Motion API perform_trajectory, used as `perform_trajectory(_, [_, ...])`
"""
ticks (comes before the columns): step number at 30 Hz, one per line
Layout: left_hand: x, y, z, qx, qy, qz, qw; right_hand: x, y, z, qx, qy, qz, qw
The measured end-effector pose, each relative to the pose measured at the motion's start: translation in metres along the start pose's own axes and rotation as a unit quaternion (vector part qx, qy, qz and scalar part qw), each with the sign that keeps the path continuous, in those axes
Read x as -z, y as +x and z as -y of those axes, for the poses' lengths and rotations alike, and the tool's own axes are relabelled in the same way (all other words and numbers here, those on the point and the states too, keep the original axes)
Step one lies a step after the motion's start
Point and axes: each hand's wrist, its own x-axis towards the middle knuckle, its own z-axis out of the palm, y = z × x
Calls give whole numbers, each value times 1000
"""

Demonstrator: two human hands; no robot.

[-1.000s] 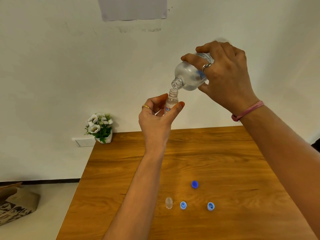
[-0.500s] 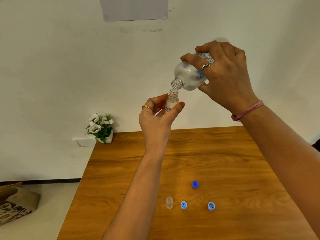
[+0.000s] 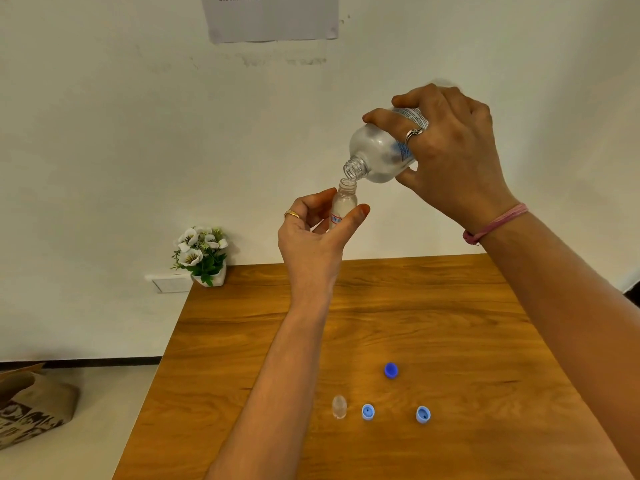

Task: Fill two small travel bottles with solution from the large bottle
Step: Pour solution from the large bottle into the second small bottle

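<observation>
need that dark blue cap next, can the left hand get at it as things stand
Probably not yet: the left hand holds the small bottle under the tilted large bottle. The dark blue cap lies on open table with nothing over it.

The bench [image 3: 433,306] is wood or wood-look board with a warm streaked grain and a smooth, faintly satin finish. Above the bench, the large bottle [image 3: 379,154] is clear plastic, cloudy-looking, with a ribbed threaded neck and a glossy printed label. Just under its mouth, the small travel bottle [image 3: 344,206] is thin clear plastic with a small paper-like label. On the bench lie three smooth blue plastic caps [image 3: 391,370], [image 3: 367,411], [image 3: 423,414], and a clear plastic cover [image 3: 339,406]. At the bench's far left corner, a flower pot [image 3: 216,277] looks matt white. The wall [image 3: 104,133] behind the bench is matt painted plaster, scuffed; a sheet of paper [image 3: 273,19] hangs there.
</observation>
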Motion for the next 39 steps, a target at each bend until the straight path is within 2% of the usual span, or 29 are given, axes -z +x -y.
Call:
perform_trajectory(10, [0, 0, 2, 0, -4, -1, 1000, 1, -2, 1, -18, 21, 24, 999])
perform_trajectory(30, [-5, -1, 4, 12, -14, 3, 1000, -1, -5, -3, 1, -1, 5, 1000])
perform_trajectory(39, [-9, -6, 7, 29, -22, 5, 999, 2, -12, -3, -38, 21, 47, 998])
